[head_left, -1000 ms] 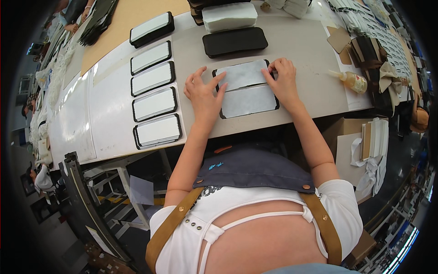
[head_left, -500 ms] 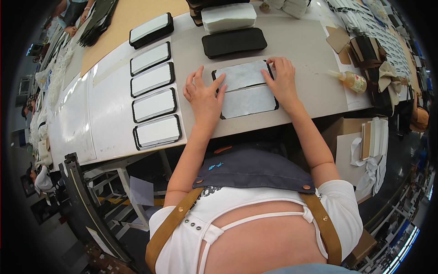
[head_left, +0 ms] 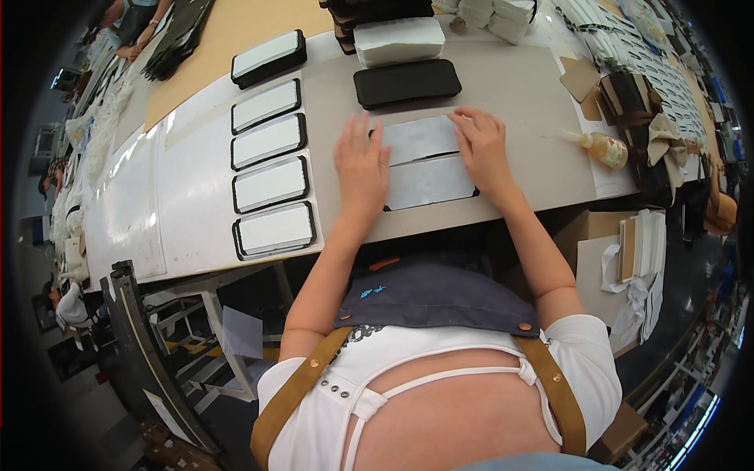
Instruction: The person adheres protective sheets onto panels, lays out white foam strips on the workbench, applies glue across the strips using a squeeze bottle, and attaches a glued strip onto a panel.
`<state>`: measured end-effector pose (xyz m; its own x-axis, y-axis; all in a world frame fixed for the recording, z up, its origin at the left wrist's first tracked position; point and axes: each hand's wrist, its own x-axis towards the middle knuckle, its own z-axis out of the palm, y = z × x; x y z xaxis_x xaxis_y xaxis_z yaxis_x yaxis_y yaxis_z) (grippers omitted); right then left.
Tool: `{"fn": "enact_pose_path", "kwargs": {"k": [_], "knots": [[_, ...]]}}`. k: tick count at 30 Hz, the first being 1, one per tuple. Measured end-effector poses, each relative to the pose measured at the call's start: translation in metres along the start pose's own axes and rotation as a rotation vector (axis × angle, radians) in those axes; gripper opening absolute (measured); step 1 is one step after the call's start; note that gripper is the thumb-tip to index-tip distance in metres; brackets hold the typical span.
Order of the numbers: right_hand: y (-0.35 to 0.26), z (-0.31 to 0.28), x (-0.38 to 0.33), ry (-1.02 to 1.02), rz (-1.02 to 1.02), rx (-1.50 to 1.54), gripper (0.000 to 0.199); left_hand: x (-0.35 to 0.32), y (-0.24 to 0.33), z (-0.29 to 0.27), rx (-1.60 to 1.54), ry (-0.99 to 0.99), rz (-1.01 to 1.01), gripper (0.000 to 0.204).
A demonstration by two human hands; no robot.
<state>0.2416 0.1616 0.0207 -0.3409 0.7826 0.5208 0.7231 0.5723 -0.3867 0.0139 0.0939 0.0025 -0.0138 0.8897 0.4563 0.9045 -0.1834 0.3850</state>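
Before me lie two pale grey rectangular sheets with dark edges, a far one [head_left: 420,140] and a near one [head_left: 433,182], end to end across a seam. My left hand [head_left: 363,174] is at their left side, fingers stretched toward the far edge and fingertips smeared by motion. At the far sheet's right end, my right hand [head_left: 484,154] rests with fingers extended and slightly bent, its fingertips by the corner. No object shows within either hand. Just beyond lies a black padded rectangular piece [head_left: 407,83] with rounded corners.
To the left runs a column of black-edged white pads, the nearest one [head_left: 275,230] by the table edge. A white stack [head_left: 399,41] stands at the back. On the right are a bottle of yellowish liquid [head_left: 605,149] and dark strips [head_left: 628,102]. A cardboard box [head_left: 593,251] sits below.
My left hand has turned more upright, its spread fingers drawing together beside the sheets. My right hand has shifted slightly to the left, its fingers bending over the far corner.
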Motion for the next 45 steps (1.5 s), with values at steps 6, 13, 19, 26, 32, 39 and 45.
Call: {"fn": "enact_pose_path", "kwargs": {"k": [6, 13, 19, 26, 32, 39, 45], "knots": [[-0.016, 0.013, -0.001, -0.301, -0.270, 0.029, 0.048, 0.003, 0.027, 0.017, -0.145, -0.191, 0.190, 0.084], [-0.001, -0.002, -0.010, -0.379, -0.183, -0.110, 0.068, -0.008, 0.019, 0.006, 0.128, -0.298, 0.081, 0.094], [-0.029, -0.017, -0.024, -0.457, -0.209, -0.089, 0.073, -0.014, 0.037, -0.002, 0.021, -0.356, 0.158, 0.094], [-0.026, -0.028, -0.037, -0.510, -0.228, -0.122, 0.078, -0.029, 0.032, -0.011, 0.079, -0.376, 0.176, 0.092], [-0.032, -0.028, -0.035, -0.496, -0.178, -0.164, 0.084, -0.032, 0.034, -0.014, 0.081, -0.353, 0.111, 0.091], [-0.012, -0.028, -0.039, -0.450, -0.104, -0.205, 0.087, -0.034, 0.019, -0.019, 0.190, -0.366, 0.058, 0.088], [-0.003, -0.019, -0.018, -0.448, -0.102, -0.189, 0.092, -0.017, 0.020, -0.010, 0.119, -0.342, 0.070, 0.086]]}}
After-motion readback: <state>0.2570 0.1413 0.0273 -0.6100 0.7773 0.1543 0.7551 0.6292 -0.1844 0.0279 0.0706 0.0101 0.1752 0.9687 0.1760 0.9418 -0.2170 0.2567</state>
